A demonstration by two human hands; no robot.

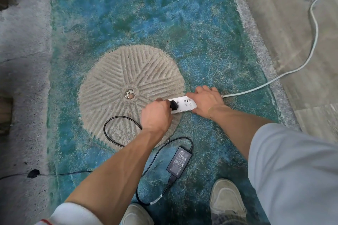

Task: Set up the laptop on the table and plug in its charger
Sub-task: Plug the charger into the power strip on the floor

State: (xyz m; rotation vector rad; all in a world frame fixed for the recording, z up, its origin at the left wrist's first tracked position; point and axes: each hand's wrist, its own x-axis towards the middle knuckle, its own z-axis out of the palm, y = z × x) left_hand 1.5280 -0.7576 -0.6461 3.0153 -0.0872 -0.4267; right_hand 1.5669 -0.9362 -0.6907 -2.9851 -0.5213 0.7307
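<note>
A white power strip [183,105] lies on the floor at the edge of a round stone. My right hand [205,101] presses down on its right end. My left hand [156,115] grips the charger's black plug [173,105], which sits against a socket at the strip's left end. The black charger brick [179,160] lies on the blue floor below my hands, with its black cable [109,133] looping over the stone. No laptop or table is in view.
The strip's white cord [311,23] runs right and up across a grey paved strip. A round grooved millstone [118,86] is set in the blue-green floor. A thin black cable [33,173] trails off left. My two shoes [226,201] stand at the bottom.
</note>
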